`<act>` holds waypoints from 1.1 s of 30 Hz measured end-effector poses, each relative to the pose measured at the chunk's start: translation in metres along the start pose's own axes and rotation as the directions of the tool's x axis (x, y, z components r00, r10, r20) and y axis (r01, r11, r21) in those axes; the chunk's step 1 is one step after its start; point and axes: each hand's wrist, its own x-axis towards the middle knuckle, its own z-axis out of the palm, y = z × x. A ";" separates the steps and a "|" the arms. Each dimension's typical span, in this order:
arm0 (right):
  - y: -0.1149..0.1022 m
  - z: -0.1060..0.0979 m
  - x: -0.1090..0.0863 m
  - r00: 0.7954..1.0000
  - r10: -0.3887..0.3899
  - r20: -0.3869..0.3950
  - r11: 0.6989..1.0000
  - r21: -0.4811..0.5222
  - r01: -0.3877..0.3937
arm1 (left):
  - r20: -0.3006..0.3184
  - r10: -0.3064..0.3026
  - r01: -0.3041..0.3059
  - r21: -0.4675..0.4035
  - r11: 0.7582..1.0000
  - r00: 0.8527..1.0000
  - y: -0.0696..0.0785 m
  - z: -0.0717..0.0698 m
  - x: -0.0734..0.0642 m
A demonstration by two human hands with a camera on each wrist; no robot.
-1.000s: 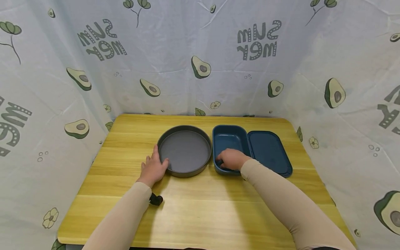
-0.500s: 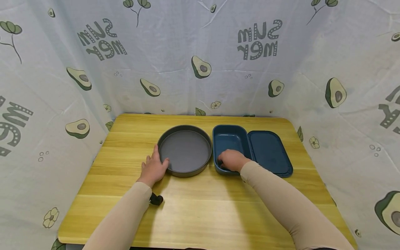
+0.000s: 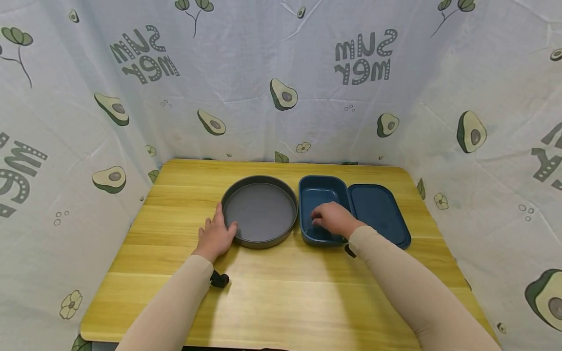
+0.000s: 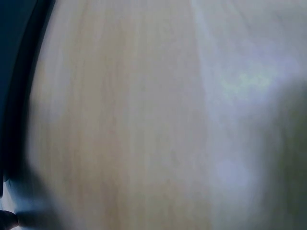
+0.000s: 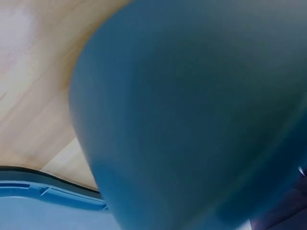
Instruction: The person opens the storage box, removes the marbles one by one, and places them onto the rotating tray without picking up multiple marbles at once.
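Note:
My left hand (image 3: 215, 235) lies with fingers spread at the left rim of a round, dark grey cake pan (image 3: 260, 213). Beside the pan is a deep blue rectangular food container (image 3: 322, 190), its top uncovered; in the right wrist view the blue container (image 5: 168, 120) fills most of the picture. My right hand (image 3: 335, 218) is over the container's near half, fingers bent down inside its rim. I cannot tell whether anything is between those fingertips. The left wrist view catches only a dark curved side of the pan (image 4: 19, 91) at its left edge.
A flat blue lid (image 3: 379, 214) lies right of the container, its edge against it. Everything stands on a light wooden table (image 3: 272, 302). Behind and at both sides hangs a pale curtain (image 3: 246, 63) printed with avocados.
My right hand has risen a little and shifted right inside the container's outline, showing more of its near floor. The left hand, pan and lid stay put.

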 end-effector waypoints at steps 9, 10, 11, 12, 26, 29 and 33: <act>-0.003 -0.011 -0.003 0.993 0.098 -0.063 0.989 0.121 -0.090 | 0.003 -0.002 0.002 0.000 1.000 1.000 0.000 0.000 0.001; -0.004 -0.012 -0.003 0.992 0.106 -0.070 0.986 0.135 -0.096 | 0.003 -0.002 0.002 0.001 1.000 1.000 0.000 0.000 0.001; -0.005 -0.013 -0.003 0.991 0.114 -0.074 0.983 0.152 -0.102 | 0.002 -0.001 0.001 0.001 1.000 1.000 0.000 0.000 0.001; -0.006 -0.014 -0.003 0.990 0.119 -0.077 0.981 0.162 -0.106 | 0.001 -0.001 0.001 0.002 1.000 1.000 0.000 0.000 0.001; -0.023 -0.021 0.007 0.983 0.111 -0.145 0.968 0.241 -0.074 | 0.007 -0.001 0.001 0.000 1.000 1.000 0.000 0.001 0.000; -0.029 -0.022 0.010 0.983 0.103 -0.153 0.966 0.252 -0.063 | 0.011 -0.003 0.003 0.002 1.000 1.000 0.000 0.001 0.000; -0.037 -0.023 0.014 0.983 0.087 -0.161 0.964 0.263 -0.042 | 0.014 -0.006 0.006 0.005 1.000 1.000 0.000 0.001 0.000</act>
